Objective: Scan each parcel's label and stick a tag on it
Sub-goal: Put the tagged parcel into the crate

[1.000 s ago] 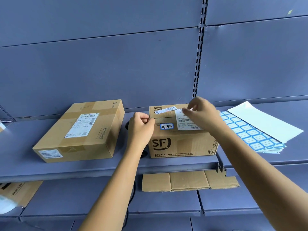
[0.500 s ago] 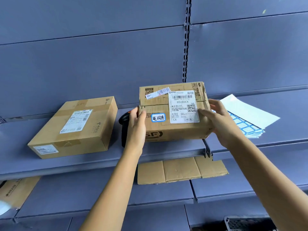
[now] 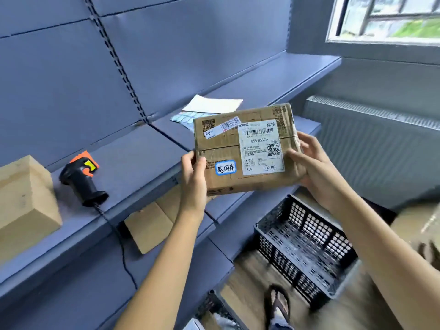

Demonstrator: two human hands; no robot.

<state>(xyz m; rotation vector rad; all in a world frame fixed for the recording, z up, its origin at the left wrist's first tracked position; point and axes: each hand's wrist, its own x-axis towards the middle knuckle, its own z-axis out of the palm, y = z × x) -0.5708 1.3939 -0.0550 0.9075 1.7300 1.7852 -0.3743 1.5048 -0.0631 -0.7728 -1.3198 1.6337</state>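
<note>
Now holding one brown parcel (image 3: 242,151) up in the air, just off the near edge of the shelf (image 3: 142,148), with a black crate (image 3: 304,246) on the floor below and to the right. Left hand (image 3: 192,172) gripping the left side, thumb on top. Right hand (image 3: 314,167) gripping the right side, fingers (image 3: 294,154) curled over the edge and onto the white label (image 3: 260,146).

Could slip and fall if gripped too loosely, with nothing under it but floor and crate. Could rub the blue tag (image 3: 225,167) loose with the left thumb, just beside it. Could hide the square code under the right fingers if slid further in.

Easy to read on the white label: "855-855CA", "CA" and "NA", plus a barcode and a square code. Chinese writing by hand on the blue tag, not clear enough to be sure of. Letters on the near side of the parcel mostly hidden. Orange and black scanner (image 3: 82,179) lying on the shelf, well off to the left, touched by no hand.
</note>
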